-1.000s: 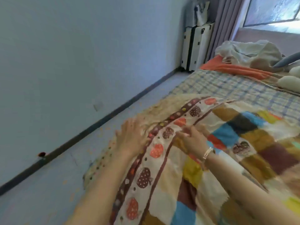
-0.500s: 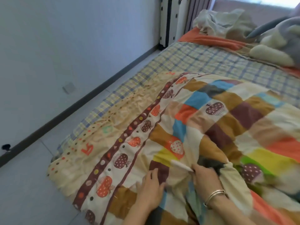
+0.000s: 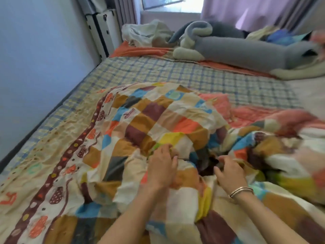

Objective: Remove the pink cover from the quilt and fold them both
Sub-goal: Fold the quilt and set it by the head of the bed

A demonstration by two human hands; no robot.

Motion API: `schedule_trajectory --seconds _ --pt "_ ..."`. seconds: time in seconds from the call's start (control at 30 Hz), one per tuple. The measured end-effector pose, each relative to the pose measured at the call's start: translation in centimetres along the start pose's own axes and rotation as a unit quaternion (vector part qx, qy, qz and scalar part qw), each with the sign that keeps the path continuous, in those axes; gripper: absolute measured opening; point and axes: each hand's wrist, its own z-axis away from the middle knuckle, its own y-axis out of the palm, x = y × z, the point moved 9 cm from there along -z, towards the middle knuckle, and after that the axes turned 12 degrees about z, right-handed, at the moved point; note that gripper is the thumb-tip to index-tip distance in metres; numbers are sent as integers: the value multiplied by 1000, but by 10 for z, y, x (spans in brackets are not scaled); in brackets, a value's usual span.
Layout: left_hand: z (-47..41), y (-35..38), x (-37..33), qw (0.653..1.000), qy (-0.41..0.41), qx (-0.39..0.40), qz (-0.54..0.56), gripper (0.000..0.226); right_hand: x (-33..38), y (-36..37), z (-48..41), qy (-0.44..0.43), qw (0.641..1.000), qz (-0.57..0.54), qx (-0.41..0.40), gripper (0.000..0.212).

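A patchwork cover with a cream, mushroom-printed border lies bunched over the near half of the bed. A pink quilted piece, the quilt, shows from under it at the right. My left hand grips a raised fold of the cover near the middle. My right hand, with bangles on the wrist, curls its fingers into the cover beside a dark opening between the two hands. What lies inside the opening is hidden.
A checked sheet covers the far half of the bed. Grey and cream blankets and crumpled bedding lie heaped at the head. A blue wall runs close along the left. White cases stand in the corner.
The view has swung right and up the bed. Both hands have shifted right along the cover, now gripping bunched cloth around a dark opening. Pink quilt now shows at the right.
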Motion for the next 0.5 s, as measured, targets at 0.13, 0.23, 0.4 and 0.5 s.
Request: schedule_trajectory --seconds 0.13,0.23,0.4,0.5 --pt "15 104 -75 988 63 136 -48 43 -120 -26 22 100 994 32 -5 36" --pt "28 157 -113 975 87 191 -66 38 -179 -43 41 160 987 10 -12 39" --pt "49 224 -156 945 128 289 -88 40 -258 -60 78 276 956 -91 -33 39" --pt "58 253 -175 923 168 328 -111 38 -288 -58 91 313 940 -128 -40 40"
